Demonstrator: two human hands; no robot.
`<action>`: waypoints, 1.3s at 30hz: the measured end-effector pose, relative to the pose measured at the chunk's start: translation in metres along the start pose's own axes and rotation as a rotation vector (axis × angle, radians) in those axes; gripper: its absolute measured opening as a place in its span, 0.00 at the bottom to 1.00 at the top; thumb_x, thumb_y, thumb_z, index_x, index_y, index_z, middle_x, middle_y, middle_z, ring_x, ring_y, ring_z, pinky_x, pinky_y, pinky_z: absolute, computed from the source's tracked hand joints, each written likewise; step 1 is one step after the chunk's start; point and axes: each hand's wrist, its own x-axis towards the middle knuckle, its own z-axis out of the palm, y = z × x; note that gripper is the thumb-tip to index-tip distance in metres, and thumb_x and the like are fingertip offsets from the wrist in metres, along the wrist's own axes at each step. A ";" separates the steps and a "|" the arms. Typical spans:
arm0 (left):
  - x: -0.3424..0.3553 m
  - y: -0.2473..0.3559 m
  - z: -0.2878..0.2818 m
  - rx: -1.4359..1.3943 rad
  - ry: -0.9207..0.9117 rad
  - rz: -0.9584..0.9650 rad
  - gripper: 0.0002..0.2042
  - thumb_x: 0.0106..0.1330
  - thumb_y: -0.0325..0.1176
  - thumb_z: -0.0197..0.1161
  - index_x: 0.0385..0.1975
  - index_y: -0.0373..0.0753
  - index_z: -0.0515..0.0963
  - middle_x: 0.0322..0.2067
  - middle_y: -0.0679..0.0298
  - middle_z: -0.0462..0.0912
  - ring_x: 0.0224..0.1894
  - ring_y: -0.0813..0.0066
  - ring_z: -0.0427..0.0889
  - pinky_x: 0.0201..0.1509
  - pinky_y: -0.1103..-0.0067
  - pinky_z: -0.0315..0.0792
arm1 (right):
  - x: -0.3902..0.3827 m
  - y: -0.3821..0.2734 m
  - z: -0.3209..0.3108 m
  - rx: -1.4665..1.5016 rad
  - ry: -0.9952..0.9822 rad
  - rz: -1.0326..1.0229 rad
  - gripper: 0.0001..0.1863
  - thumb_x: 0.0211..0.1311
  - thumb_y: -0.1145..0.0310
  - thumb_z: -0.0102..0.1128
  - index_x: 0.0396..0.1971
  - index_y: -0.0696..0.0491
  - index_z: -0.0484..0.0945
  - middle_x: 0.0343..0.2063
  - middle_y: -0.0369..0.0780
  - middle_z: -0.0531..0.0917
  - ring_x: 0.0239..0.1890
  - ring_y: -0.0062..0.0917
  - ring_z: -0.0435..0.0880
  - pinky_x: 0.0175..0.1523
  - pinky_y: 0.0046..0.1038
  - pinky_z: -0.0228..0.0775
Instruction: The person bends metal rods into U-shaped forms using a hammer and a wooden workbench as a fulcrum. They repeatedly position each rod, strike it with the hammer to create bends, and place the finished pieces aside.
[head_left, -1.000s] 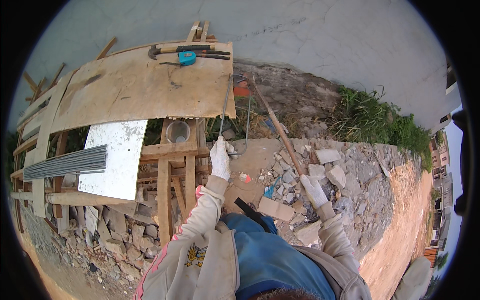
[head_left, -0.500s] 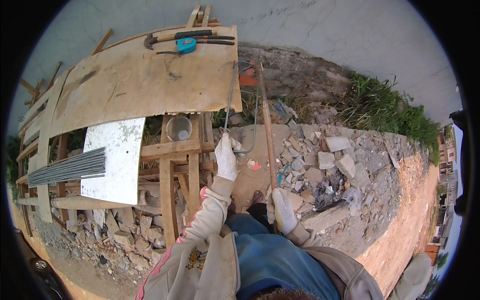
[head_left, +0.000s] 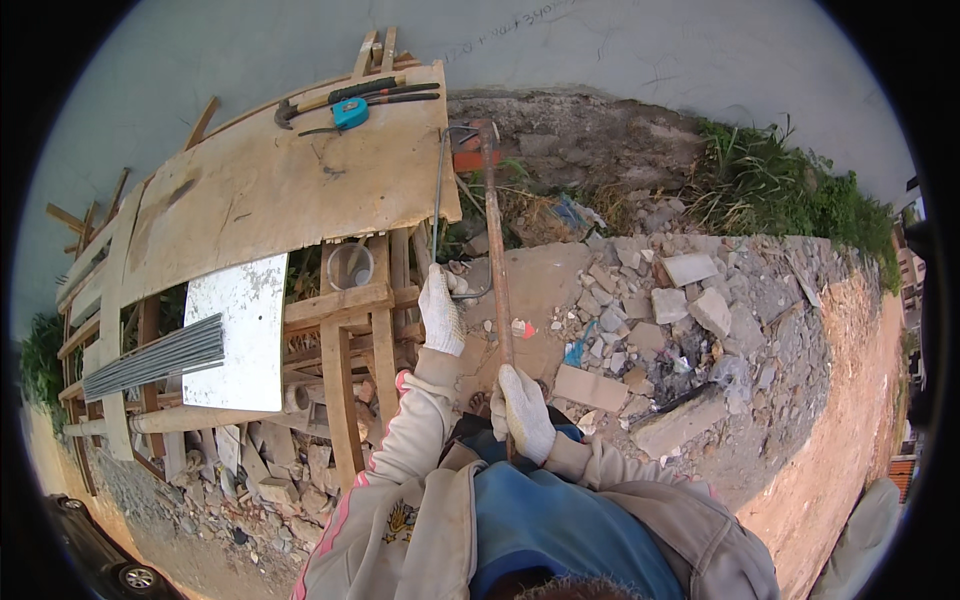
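Note:
My left hand, in a white knit glove, is closed around the near part of a bent grey steel rod. One long side of the rod runs away from it along the wooden table's right edge; a short bent part shows just right of the fingers. The gloved right hand grips the near end of a long rusty pipe close to my body. At its far end the pipe meets the rod's far bend beside an orange-red metal piece. Part of the rod is hidden by the pipe.
On the wooden table lie a hammer, a blue tape measure and a dark-handled tool. Left are a white board, a bundle of steel rods and a clear tub. Rubble covers the right-hand ground.
My right hand and the pipe have swung left, over the rod's right side, which showed apart from the pipe before. The left hand keeps its hold on the rod. The view has shifted slightly.

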 end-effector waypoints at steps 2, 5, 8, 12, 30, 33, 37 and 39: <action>0.003 -0.001 -0.001 0.078 -0.013 0.047 0.16 0.83 0.48 0.53 0.35 0.43 0.72 0.24 0.69 0.71 0.24 0.77 0.73 0.27 0.75 0.75 | -0.007 -0.017 -0.012 -0.093 0.007 -0.049 0.20 0.82 0.45 0.50 0.37 0.46 0.69 0.15 0.31 0.67 0.11 0.18 0.64 0.16 0.27 0.59; 0.000 -0.007 0.001 0.158 0.069 0.096 0.15 0.83 0.45 0.53 0.48 0.39 0.77 0.25 0.67 0.78 0.24 0.77 0.80 0.27 0.76 0.80 | -0.014 -0.035 -0.030 -0.161 -0.011 -0.074 0.20 0.81 0.45 0.53 0.36 0.46 0.67 0.16 0.30 0.66 0.11 0.16 0.64 0.17 0.25 0.59; -0.002 -0.015 0.010 0.208 0.024 0.141 0.13 0.84 0.43 0.51 0.48 0.41 0.76 0.24 0.67 0.75 0.19 0.76 0.75 0.27 0.75 0.79 | -0.021 -0.054 -0.058 -0.185 -0.011 -0.065 0.19 0.81 0.47 0.54 0.37 0.47 0.68 0.15 0.29 0.66 0.12 0.16 0.64 0.17 0.24 0.58; -0.007 -0.022 0.025 0.197 0.026 0.222 0.14 0.84 0.44 0.52 0.45 0.39 0.75 0.24 0.67 0.76 0.22 0.76 0.78 0.26 0.77 0.78 | -0.033 -0.070 -0.088 -0.185 0.001 -0.202 0.15 0.82 0.52 0.54 0.39 0.48 0.71 0.15 0.29 0.66 0.12 0.14 0.63 0.16 0.21 0.54; -0.082 -0.025 0.023 0.179 -0.130 0.168 0.18 0.84 0.48 0.52 0.51 0.37 0.76 0.23 0.70 0.70 0.21 0.75 0.74 0.36 0.70 0.83 | 0.152 -0.166 -0.291 -0.875 0.295 -0.603 0.18 0.69 0.59 0.72 0.33 0.60 0.81 0.25 0.35 0.80 0.30 0.20 0.76 0.39 0.31 0.72; -0.126 -0.058 0.010 0.177 0.024 0.065 0.18 0.82 0.48 0.55 0.49 0.37 0.78 0.21 0.71 0.71 0.21 0.77 0.76 0.34 0.75 0.82 | 0.192 -0.137 -0.331 -0.876 0.137 -0.525 0.22 0.68 0.54 0.70 0.38 0.62 0.83 0.27 0.38 0.83 0.31 0.23 0.78 0.39 0.34 0.74; -0.188 -0.130 -0.016 0.110 0.339 -0.025 0.20 0.82 0.49 0.56 0.43 0.36 0.82 0.20 0.73 0.75 0.17 0.82 0.74 0.22 0.83 0.74 | 0.241 -0.113 -0.410 -1.150 -0.035 -0.130 0.29 0.67 0.55 0.70 0.56 0.63 0.78 0.34 0.43 0.85 0.33 0.25 0.79 0.37 0.34 0.75; -0.210 -0.170 -0.034 -0.058 0.573 -0.104 0.20 0.81 0.49 0.58 0.41 0.35 0.83 0.20 0.71 0.77 0.16 0.79 0.75 0.20 0.80 0.75 | 0.270 -0.100 -0.432 -1.246 -0.084 -0.007 0.31 0.67 0.55 0.70 0.59 0.62 0.76 0.36 0.44 0.85 0.33 0.27 0.79 0.38 0.34 0.75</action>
